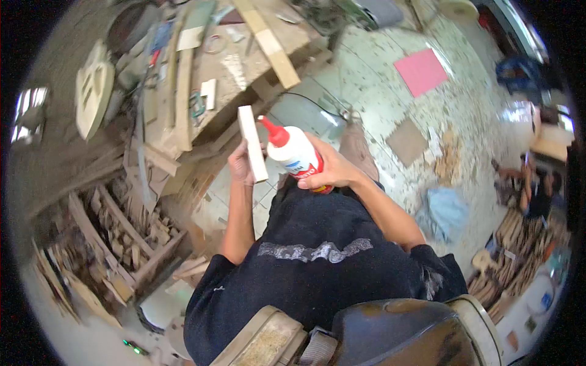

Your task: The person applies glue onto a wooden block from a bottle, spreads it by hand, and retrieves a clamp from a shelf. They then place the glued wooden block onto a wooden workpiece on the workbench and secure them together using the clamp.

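My left hand [241,161] is closed around a short, pale wooden block [252,143], held upright in front of my body. In my right hand [332,165] is a white glue bottle [295,149] with a red nozzle cap and a red label. The bottle leans to the left, so its nozzle tip points toward the block's upper part. A small gap seems to separate the tip from the wood. My right fingers behind the bottle are mostly hidden.
A cluttered workbench [229,67] holds wooden strips, with a long board [268,46] jutting past its edge. At lower left stands a crate of wood offcuts [125,235]. On the tiled floor lie a pink sheet [421,72], brown cardboard [407,141] and a light-blue cloth [444,213]. Another person [537,189] is at far right.
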